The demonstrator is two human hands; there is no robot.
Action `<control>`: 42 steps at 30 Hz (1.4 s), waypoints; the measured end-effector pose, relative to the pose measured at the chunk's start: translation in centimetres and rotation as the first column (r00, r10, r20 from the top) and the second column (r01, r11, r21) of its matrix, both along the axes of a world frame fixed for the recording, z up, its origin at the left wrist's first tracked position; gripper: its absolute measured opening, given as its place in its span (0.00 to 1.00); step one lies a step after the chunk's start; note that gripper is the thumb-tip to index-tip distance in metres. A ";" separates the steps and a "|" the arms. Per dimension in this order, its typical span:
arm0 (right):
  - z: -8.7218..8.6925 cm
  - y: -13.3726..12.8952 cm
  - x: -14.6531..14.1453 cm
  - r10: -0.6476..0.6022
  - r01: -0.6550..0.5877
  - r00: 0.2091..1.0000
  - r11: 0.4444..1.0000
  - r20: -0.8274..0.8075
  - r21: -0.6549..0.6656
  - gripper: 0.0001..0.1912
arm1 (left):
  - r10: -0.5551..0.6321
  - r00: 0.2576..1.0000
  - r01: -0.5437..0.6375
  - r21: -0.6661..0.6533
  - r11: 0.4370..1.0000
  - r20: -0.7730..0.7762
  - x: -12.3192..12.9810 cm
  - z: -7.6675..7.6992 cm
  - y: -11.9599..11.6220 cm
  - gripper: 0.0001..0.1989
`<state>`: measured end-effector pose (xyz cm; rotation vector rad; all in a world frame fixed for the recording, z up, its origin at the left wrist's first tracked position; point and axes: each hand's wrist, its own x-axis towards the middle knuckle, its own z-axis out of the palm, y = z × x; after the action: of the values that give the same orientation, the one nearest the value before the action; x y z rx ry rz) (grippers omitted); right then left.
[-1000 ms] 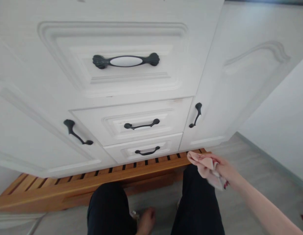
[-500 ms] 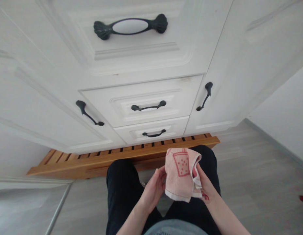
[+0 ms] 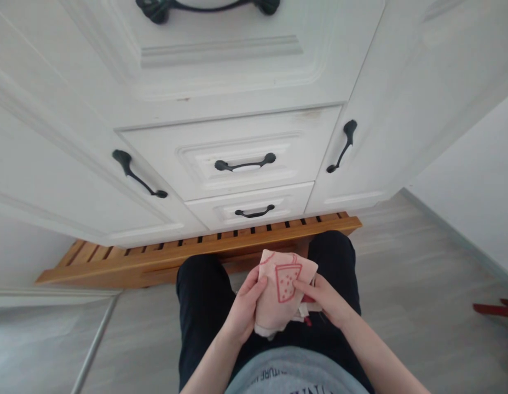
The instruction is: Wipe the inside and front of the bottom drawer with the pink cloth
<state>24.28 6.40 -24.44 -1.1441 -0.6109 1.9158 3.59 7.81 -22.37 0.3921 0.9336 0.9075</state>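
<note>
A small pink towel (image 3: 265, 307) with a red drawing of a dotted cup is held bunched over my lap. My left hand (image 3: 244, 306) grips its left edge, thumb on top and the other fingers partly behind the cloth. On the opposite side my right hand (image 3: 325, 300) pinches the towel, with a fingertip lying over the printed cup. Below the right fingers, a white tag-like bit and a dark red patch show among the folds. The far side of the towel is hidden.
White cabinet drawers (image 3: 237, 123) with dark handles (image 3: 246, 163) rise right in front of my knees. Beneath them runs a slatted wooden bench (image 3: 172, 257). Red legs of some object (image 3: 494, 310) stand on the grey floor (image 3: 405, 295) at the right.
Both hands and the towel have shifted left. My right hand has come from behind the folds onto the towel's front, and my left thumb now lies on top. The view has tipped down slightly.
</note>
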 end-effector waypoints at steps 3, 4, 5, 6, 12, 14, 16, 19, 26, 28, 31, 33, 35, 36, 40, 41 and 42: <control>0.5 0.7 -0.1 -0.072 0.073 0.997 0.994 0.023 -0.077 0.27 | 0.098 0.967 -0.081 0.079 0.994 -0.233 -1.2 -1.6 0.3 0.22; 0.7 1.0 -0.2 -0.126 0.127 0.992 0.988 0.016 -0.094 0.26 | 0.166 0.921 -0.126 0.135 0.983 -0.352 -1.5 -2.2 0.4 0.22; 0.9 1.3 -0.2 -0.177 0.178 0.984 0.979 0.018 -0.104 0.26 | 0.226 0.864 -0.151 0.196 0.969 -0.451 -1.7 -2.8 0.3 0.22; 1.1 1.6 -0.4 -0.212 0.214 0.977 0.971 0.032 -0.106 0.26 | 0.258 0.818 -0.147 0.247 0.958 -0.514 -1.8 -3.1 0.2 0.22; 2.1 2.6 -1.6 -0.154 0.155 0.987 0.988 0.052 -0.023 0.25 | 0.088 0.903 0.035 0.278 0.960 -0.419 0.1 -1.8 -1.2 0.20; 2.5 2.3 -2.1 -0.123 0.123 0.992 0.992 -0.002 0.033 0.28 | 0.030 0.954 0.025 0.180 0.983 -0.297 0.8 -0.8 -1.4 0.24; 2.8 1.8 -2.7 -0.105 0.106 0.993 0.994 -0.055 0.020 0.31 | -0.036 0.988 0.050 0.094 0.994 -0.148 1.1 -0.1 -1.5 0.27; 3.0 0.9 -3.8 -0.064 0.059 0.991 0.997 -0.115 -0.053 0.32 | -0.032 0.999 0.030 0.077 0.997 0.022 1.3 0.2 -1.7 0.28; 2.3 1.1 -4.3 -0.142 0.065 0.964 0.946 0.227 0.317 0.24 | 0.067 0.993 -0.064 0.031 0.997 -0.095 1.1 -0.8 -1.9 0.22; 2.0 1.4 -3.8 -0.147 0.057 0.945 0.954 0.292 0.294 0.23 | 0.083 0.997 -0.083 -0.034 0.996 -0.008 0.8 -0.8 -1.9 0.22; 1.6 1.2 -3.2 -0.149 0.121 0.968 0.982 0.202 0.145 0.22 | 0.054 0.995 -0.049 -0.057 0.997 0.078 0.5 -0.3 -1.7 0.23; 1.3 0.7 -3.1 -0.089 0.087 0.995 0.995 -0.041 -0.043 0.25 | 0.008 0.998 -0.007 -0.016 1.000 0.056 0.4 0.1 -1.6 0.23; 0.8 -0.1 -3.4 -0.045 -0.024 0.956 0.973 -0.291 -0.229 0.27 | -0.020 1.000 0.021 0.049 0.999 -0.023 0.4 0.1 -1.4 0.26; 0.4 -0.6 -3.7 -0.047 -0.067 0.928 0.955 -0.369 -0.290 0.26 | -0.025 0.997 0.031 0.083 0.996 -0.069 0.4 0.0 -1.4 0.29; -2.3 -1.6 -4.9 -0.091 -0.052 0.896 0.950 -0.435 -0.307 0.22 | -0.087 0.977 0.128 0.207 0.970 -0.196 -0.5 -3.1 -1.5 0.44; -3.2 -1.3 -5.0 -0.096 -0.016 0.907 0.965 -0.410 -0.261 0.21 | -0.119 0.972 0.167 0.238 0.957 -0.203 -0.9 -4.3 -1.3 0.47; -4.2 -0.9 -4.9 -0.102 0.033 0.926 0.981 -0.363 -0.191 0.20 | -0.147 0.962 0.206 0.256 0.945 -0.230 -1.4 -5.5 -0.9 0.50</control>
<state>19.40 5.53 -28.62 -0.8610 -0.1886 2.0877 2.16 6.88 -27.86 0.8136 0.9459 0.8436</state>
